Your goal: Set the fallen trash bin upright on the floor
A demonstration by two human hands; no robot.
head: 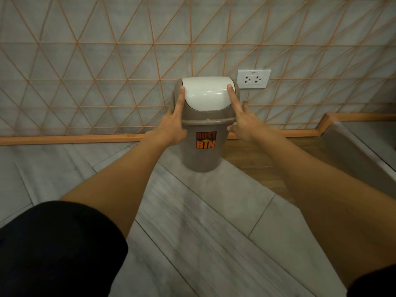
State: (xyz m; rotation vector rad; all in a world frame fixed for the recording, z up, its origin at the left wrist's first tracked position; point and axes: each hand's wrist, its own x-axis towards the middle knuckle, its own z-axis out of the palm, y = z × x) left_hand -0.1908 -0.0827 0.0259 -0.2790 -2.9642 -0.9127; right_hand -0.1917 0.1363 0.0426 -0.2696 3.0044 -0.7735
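Note:
A small taupe trash bin [201,155] with a white swing lid [206,91] and an orange "DUST BIN" sticker stands upright on the floor, close to the wall. My left hand [172,127] presses against the bin's left side, its index finger stretched up along the lid's edge. On the bin's right side is my right hand [244,123], with its index finger resting on the white lid. Both hands clasp the bin between them at rim height.
A grey wall with an orange triangle grid [107,71] runs behind the bin. A white double socket [254,78] sits just right of the lid. An orange skirting strip [75,138] lines the floor. A raised grey ledge [360,151] stands at right.

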